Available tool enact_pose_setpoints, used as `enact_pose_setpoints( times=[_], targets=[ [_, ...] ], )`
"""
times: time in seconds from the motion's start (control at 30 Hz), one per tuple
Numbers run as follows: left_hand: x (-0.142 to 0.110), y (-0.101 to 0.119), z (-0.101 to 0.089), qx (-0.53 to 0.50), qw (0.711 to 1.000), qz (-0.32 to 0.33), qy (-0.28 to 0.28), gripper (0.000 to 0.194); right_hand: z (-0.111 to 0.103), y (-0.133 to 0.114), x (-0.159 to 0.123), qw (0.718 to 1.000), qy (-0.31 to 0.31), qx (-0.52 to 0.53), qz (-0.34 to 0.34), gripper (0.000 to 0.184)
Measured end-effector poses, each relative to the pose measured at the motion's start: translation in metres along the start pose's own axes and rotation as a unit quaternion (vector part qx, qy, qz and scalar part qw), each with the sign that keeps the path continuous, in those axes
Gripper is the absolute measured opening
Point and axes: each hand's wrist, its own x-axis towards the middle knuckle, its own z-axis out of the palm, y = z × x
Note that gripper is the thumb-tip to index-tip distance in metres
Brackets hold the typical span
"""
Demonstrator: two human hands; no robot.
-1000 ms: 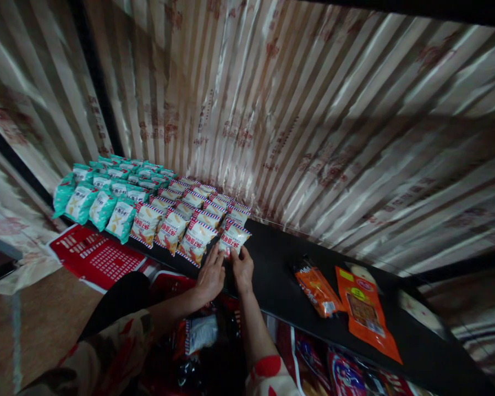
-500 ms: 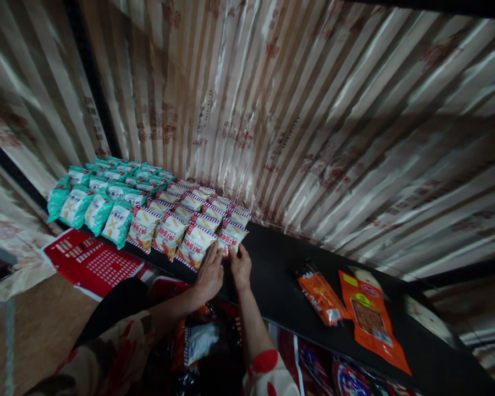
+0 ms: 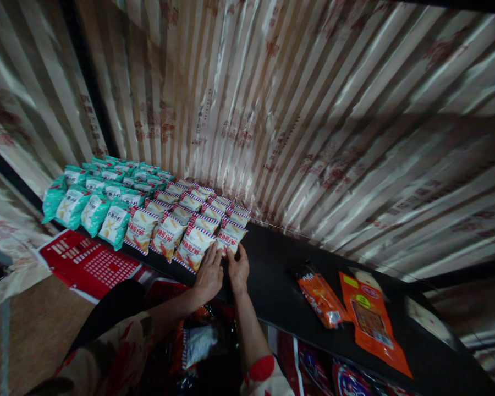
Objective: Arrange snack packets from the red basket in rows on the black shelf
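Both my hands rest at the front of a black shelf (image 3: 272, 275), on the lower edge of the rightmost white-and-red snack packet (image 3: 230, 236). My left hand (image 3: 208, 275) lies with fingers stretched toward the packet's left corner. My right hand (image 3: 238, 269) pinches the packet's bottom edge with thumb and fingers. To the left, rows of the same white-and-red packets (image 3: 169, 234) lean back, and further left stand rows of teal packets (image 3: 91, 206).
Two orange packets (image 3: 322, 300) (image 3: 371, 322) lie flat on the shelf's right part. A red plastic crate (image 3: 86, 264) sits below left. More red packets (image 3: 346, 377) fill a lower level. Striped foil curtain (image 3: 313, 121) backs the shelf.
My hands have stayed on the rightmost packet and nudged it slightly; the view has shifted a little, so the shelf sits marginally lower and to the left.
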Motion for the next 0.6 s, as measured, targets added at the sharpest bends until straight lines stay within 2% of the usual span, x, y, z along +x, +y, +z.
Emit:
enact_pose_setpoints(
  times=[0.23, 0.6],
  targets=[
    [-0.001, -0.001, -0.001, 0.006, 1.000, 0.004, -0.008, 0.058, -0.002, -0.006, -0.004, 0.999, -0.014, -0.027, 0.010, 0.061],
    [-0.015, 0.007, -0.009, -0.011, 1.000, 0.028, -0.002, 0.058, -0.004, 0.003, -0.032, 0.999, 0.035, -0.032, -0.003, 0.057]
  ],
)
